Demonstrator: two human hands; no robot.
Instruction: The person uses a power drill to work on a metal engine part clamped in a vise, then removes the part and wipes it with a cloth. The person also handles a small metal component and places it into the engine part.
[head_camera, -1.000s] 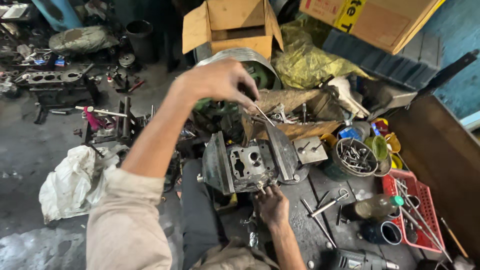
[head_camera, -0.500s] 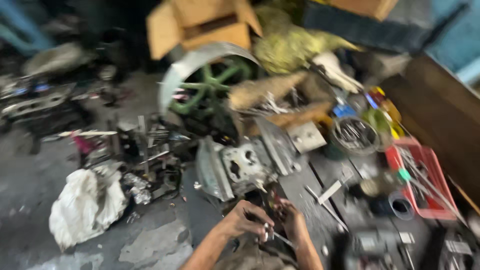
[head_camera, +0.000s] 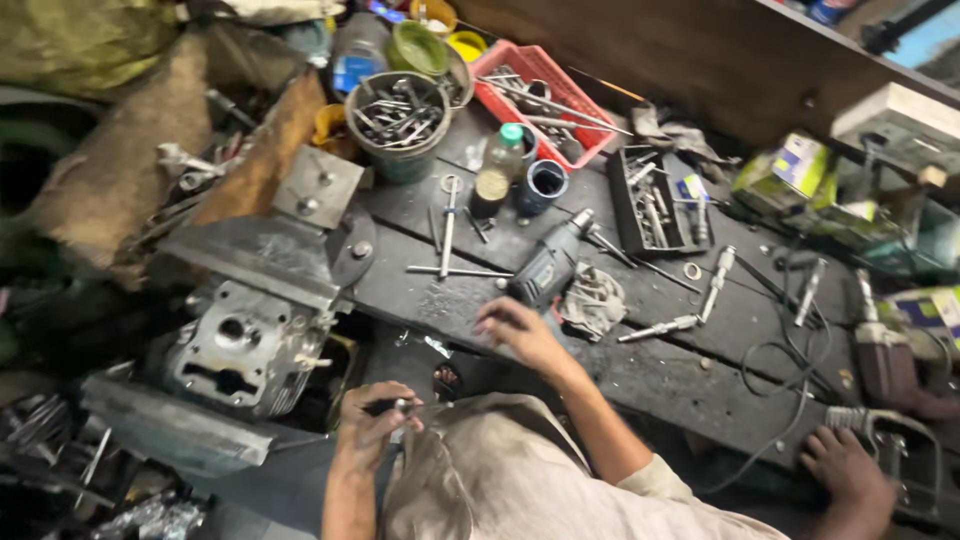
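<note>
While my left hand (head_camera: 372, 428) closes around a small dark metal part (head_camera: 398, 407) near my lap, my right hand (head_camera: 520, 332) rests with loose, half-open fingers on the black, greasy wooden bench (head_camera: 700, 350), touching the grey electric drill (head_camera: 545, 270). Beside me stands a dull cast engine block (head_camera: 240, 350), rough and oily.

Left hand (head_camera: 372, 425) fingers curl over small dark part, kind unclear; power tool (head_camera: 905, 455) cut by right edge.
</note>
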